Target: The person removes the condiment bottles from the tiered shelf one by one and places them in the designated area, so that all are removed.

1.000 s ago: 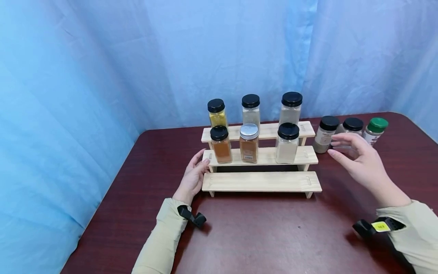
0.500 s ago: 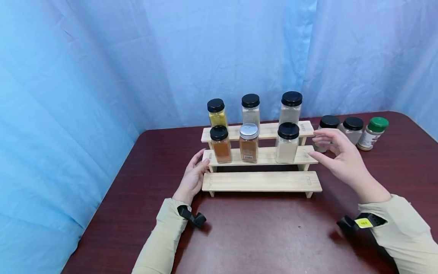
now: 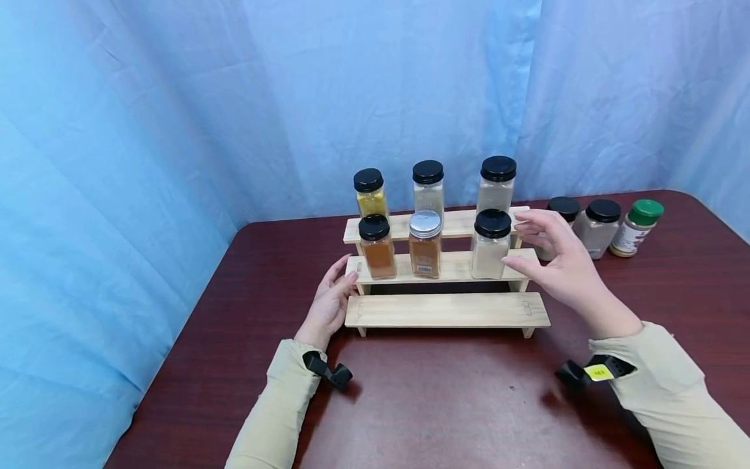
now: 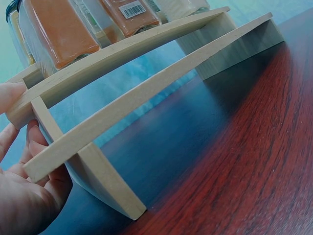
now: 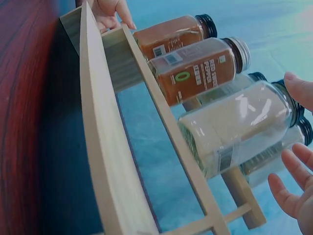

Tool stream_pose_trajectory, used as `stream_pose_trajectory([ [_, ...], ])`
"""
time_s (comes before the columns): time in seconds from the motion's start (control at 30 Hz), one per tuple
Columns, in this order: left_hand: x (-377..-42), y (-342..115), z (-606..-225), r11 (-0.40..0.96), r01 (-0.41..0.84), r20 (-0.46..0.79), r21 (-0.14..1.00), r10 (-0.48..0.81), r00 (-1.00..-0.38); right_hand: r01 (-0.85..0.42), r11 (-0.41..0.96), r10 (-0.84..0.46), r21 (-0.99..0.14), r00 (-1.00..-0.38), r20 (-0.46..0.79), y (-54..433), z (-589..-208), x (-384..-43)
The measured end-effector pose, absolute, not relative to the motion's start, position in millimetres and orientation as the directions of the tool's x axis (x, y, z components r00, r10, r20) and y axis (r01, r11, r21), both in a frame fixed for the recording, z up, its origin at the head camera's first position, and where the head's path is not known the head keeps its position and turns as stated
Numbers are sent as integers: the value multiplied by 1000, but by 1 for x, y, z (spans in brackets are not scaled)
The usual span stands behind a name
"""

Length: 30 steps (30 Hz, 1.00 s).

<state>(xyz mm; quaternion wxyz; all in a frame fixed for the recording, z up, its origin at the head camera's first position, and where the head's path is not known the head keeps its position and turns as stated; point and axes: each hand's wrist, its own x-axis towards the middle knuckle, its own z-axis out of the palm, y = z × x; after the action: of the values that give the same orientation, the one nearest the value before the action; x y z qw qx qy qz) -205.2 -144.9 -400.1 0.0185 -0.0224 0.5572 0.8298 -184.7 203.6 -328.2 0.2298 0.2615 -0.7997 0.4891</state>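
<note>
In the head view my left hand [image 3: 327,305] grips the left end of a three-tier wooden spice rack [image 3: 445,311]. The left wrist view shows its thumb over the middle shelf [image 4: 112,56] and fingers curled underneath. My right hand [image 3: 559,260] is beside the black-lidded spice jar of pale powder [image 3: 490,255] at the middle shelf's right end, thumb and fingers apart and relaxed around its right side. Left of that jar stand a silver-lidded jar of red-brown powder [image 3: 424,251] and a black-lidded jar of orange-brown powder [image 3: 379,257].
Three black-lidded jars stand on the top shelf, a yellow one [image 3: 371,200] leftmost. Right of the rack, two black-lidded jars, one a grey jar [image 3: 596,231], and a green-lidded bottle [image 3: 635,231] stand on the dark red table [image 3: 433,404]. A blue curtain [image 3: 328,98] hangs behind.
My right hand has moved left, from in front of the jars on the table to the pale-powder jar on the middle shelf. My left hand has kept its grip on the rack.
</note>
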Motion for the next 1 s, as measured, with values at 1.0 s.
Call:
stream_pose_trajectory([
  [1.0,-206,-145,-401,-376,-61,-65,924,2,-998,-578,492,-240,-651,-809,537,186,-321,-192],
])
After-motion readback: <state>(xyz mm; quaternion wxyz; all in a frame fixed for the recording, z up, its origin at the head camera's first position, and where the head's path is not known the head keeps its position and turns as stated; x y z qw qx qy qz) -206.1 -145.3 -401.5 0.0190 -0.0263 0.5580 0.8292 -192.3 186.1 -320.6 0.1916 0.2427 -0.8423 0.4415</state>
